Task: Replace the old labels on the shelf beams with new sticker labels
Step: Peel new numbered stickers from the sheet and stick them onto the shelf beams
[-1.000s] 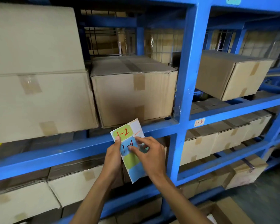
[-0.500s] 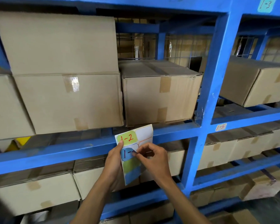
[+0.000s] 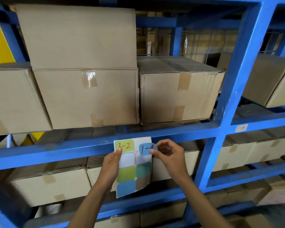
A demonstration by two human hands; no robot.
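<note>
Up close, the left hand grips the sticker sheet upright before the blue beam, thumb on the green "1-2" sticker. At the sheet's top right, the right hand pinches the blue "1-4" sticker. Farther right, a white "1-5" label sits on the beam.

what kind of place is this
Most likely a warehouse or stockroom: blue steel racking runs several levels high, taped cardboard cartons fill the shelves, and a handwritten location label marks a beam.
</note>
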